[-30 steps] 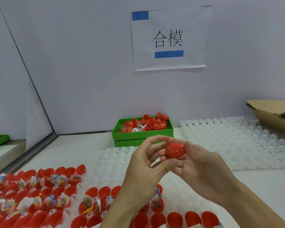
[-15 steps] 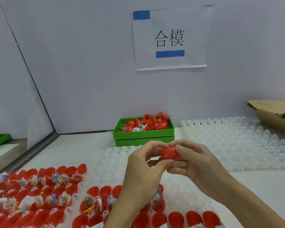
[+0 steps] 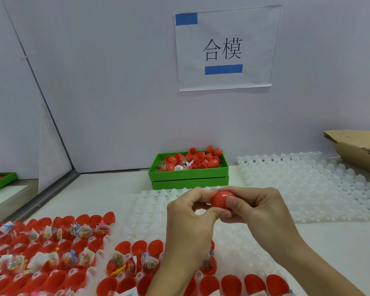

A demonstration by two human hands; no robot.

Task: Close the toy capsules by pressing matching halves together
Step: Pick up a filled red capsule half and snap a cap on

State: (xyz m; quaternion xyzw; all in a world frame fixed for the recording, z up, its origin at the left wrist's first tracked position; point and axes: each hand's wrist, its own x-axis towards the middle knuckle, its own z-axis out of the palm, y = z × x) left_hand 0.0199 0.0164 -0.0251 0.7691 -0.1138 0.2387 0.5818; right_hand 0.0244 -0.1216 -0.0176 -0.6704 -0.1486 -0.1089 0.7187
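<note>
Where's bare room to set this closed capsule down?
Free: white tray right of the green bin, empty cells; bare tabletop in front of it. Crowded: open red halves at lower left, below both hands gripping the capsule.

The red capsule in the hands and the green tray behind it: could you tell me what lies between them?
In the head view, only the far edge of the white dimpled tray.
</note>
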